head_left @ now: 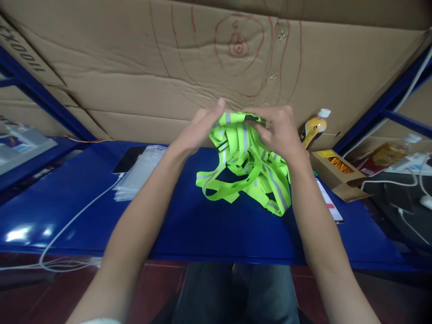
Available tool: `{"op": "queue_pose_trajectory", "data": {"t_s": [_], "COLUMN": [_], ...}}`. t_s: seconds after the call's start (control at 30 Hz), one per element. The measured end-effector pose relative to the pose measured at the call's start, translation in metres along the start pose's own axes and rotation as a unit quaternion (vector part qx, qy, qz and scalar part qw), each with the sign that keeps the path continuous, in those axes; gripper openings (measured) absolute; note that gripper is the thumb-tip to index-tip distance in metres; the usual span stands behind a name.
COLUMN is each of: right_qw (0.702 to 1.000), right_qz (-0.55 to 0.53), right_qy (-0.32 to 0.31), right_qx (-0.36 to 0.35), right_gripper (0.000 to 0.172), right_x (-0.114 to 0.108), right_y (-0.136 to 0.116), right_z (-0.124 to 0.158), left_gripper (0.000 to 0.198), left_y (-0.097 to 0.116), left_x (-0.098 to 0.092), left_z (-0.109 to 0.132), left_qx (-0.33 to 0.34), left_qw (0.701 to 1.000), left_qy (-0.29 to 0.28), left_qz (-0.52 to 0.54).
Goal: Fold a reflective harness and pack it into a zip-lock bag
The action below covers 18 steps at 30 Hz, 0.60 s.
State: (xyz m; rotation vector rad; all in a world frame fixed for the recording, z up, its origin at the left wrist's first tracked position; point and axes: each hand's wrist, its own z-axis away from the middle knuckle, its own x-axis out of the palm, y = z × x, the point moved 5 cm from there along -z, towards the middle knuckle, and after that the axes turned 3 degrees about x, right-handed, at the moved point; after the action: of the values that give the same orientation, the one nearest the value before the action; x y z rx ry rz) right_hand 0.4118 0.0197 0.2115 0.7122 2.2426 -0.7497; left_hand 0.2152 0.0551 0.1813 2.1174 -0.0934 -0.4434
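A tangle of neon-yellow reflective straps [245,141] with grey stripes is held up over the blue table. My left hand [202,126] grips its upper left end, thumb pointing up and the other fingers mostly hidden behind it. My right hand [280,128] is closed on the upper right end, beside a small black piece on the strap. Between the hands the straps hang in folds. Their lower loops spread over the tabletop, one reaching out to the left and another down to the right.
Clear plastic bags [140,173] and a dark phone [130,159] lie at left, by a white cable [81,213]. At right are a yellow bottle [314,128], an open cardboard box [337,173] and a lit phone [329,200]. A cardboard wall [118,67] closes the back.
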Motion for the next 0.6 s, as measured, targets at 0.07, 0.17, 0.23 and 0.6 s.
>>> {"op": "queue_pose_trajectory", "data": {"t_s": [0.07, 0.17, 0.23, 0.6], "right_qw": [0.999, 0.998, 0.998, 0.998], "right_qz": [-0.013, -0.026, -0.028, -0.04], "right_qy": [0.018, 0.008, -0.022, -0.01], "right_qx": [-0.037, -0.057, -0.053, -0.052], "right_gripper": [0.039, 0.044, 0.051, 0.05], "right_x": [0.005, 0.008, 0.008, -0.002], "right_y": [-0.005, -0.016, -0.022, -0.021], "right_z": [-0.001, -0.002, -0.002, 0.0], "left_gripper": [0.052, 0.043, 0.042, 0.035], "left_y": [-0.004, -0.002, 0.002, 0.029], "left_x": [-0.004, -0.011, -0.017, -0.018], "left_z": [0.0, 0.002, 0.003, 0.008], "left_qx": [-0.057, -0.085, -0.071, 0.04], "left_qw": [0.997, 0.993, 0.994, 0.99], "left_qy": [-0.01, -0.021, -0.021, -0.084], "left_qz": [0.052, 0.076, 0.075, -0.104]}}
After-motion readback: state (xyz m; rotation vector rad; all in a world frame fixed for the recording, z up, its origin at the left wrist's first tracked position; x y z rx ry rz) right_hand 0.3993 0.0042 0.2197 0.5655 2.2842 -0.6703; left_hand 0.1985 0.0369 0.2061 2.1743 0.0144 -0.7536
